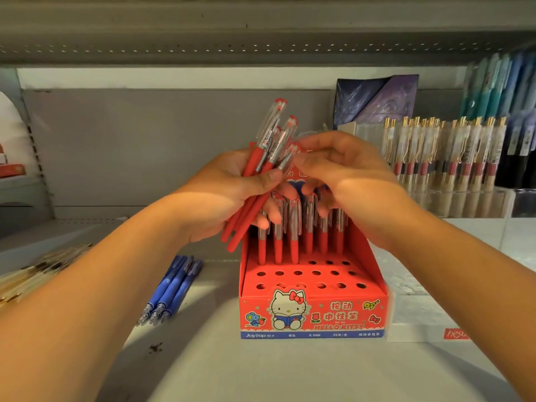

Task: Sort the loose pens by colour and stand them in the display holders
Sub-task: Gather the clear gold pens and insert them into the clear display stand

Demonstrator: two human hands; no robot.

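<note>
1. On the shelf (261,367), everything sits within arm's reach. I read it as a working bench as much as a display.
2. Dead centre is the red display holder (313,317), with its stepped hole grid facing me. I count 6 standing red pens (278,245) in the back rows, clips up. The front rows are empty. Filling from the back makes sense, since placed pens then never block the next hole.
3. At right, the clear holder (464,204) is packed with gold-clip pens (435,152). That colour looks done, so I'm ignoring it.
4. The left hand (220,195) is clenched around the red pen bundle (261,158), which is tilted with caps up and right, directly above the red holder. It acts as a magazine: stock parked over the target, so each transfer is short.
5. The right hand (348,175) has its fingers curled onto the bundle's clip ends. It looks to be pinching 1 pen to draw it out, but the exact contact is partly hidden. A clip-end grip would leave the tip free to drop into a hole.
6. The blue pens (171,288) lie flat just left of the red holder, apart from the reds. They are sorted but not stood, and I see no blue holder.
7. The loose gold pens (34,271) at far left are blurred, so I can't count them.
</note>
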